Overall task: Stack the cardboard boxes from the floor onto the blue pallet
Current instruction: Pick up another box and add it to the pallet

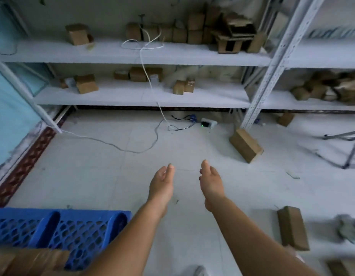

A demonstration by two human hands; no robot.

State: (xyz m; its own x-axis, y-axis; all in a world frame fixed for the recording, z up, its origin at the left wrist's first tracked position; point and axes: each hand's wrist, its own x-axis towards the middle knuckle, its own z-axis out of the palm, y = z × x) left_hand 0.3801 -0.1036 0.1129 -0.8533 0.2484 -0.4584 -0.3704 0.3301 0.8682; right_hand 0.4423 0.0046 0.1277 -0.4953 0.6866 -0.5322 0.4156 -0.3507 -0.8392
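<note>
My left hand and my right hand reach forward over the tiled floor, palms facing each other, fingers straight, holding nothing. The blue pallet lies at the lower left, and a cardboard box sits on its near corner. On the floor, one cardboard box lies ahead to the right near the shelf post. A second box lies at the lower right, and a third shows at the bottom right edge.
White metal shelves with small cartons fill the back. A white cable trails across the floor to a power strip. A metal stand is at the right. A grey cloth lies beside the lower right box.
</note>
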